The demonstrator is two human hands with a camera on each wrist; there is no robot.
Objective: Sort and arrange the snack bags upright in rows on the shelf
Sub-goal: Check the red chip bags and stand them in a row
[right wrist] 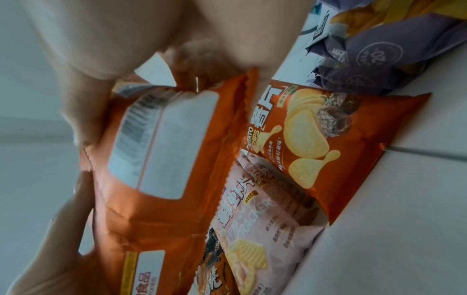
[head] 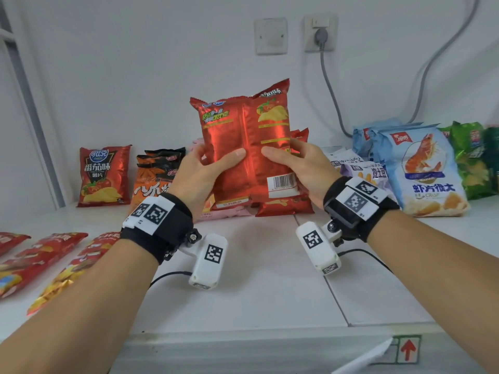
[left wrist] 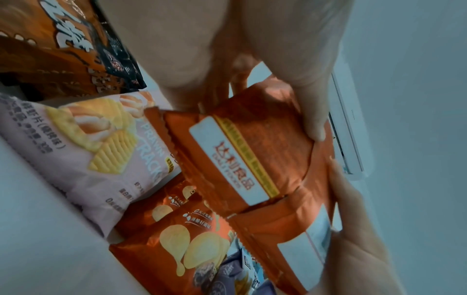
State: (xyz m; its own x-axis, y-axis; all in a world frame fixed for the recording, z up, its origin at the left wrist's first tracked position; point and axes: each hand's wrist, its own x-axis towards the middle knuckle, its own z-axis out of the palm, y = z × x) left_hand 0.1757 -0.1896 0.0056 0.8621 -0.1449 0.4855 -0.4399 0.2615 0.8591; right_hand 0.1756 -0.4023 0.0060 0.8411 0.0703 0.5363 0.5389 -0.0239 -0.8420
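Note:
Above the middle of the white shelf (head: 256, 279) I hold a red chip bag (head: 243, 147) upright, its back seam and barcode facing me. A second red bag (head: 272, 91) peeks out behind its top right corner. My left hand (head: 216, 161) grips the left edge, thumb on the back face. My right hand (head: 286, 157) grips the right edge the same way. In the left wrist view, the left thumb (left wrist: 313, 119) presses the held bag (left wrist: 240, 159). The right wrist view shows the barcode side of the bag (right wrist: 164, 149) with fingers curled round its edge.
A tomato chip bag (head: 102, 176) stands at the back left beside orange-and-black bags (head: 156, 179). A pink prawn-cracker bag (head: 224, 213) and a red bag (head: 286, 206) lie under my hands. Purple (head: 361, 171), blue prawn (head: 421, 168) and green bags (head: 472, 157) crowd the right. Red bags (head: 40, 255) lie flat front left.

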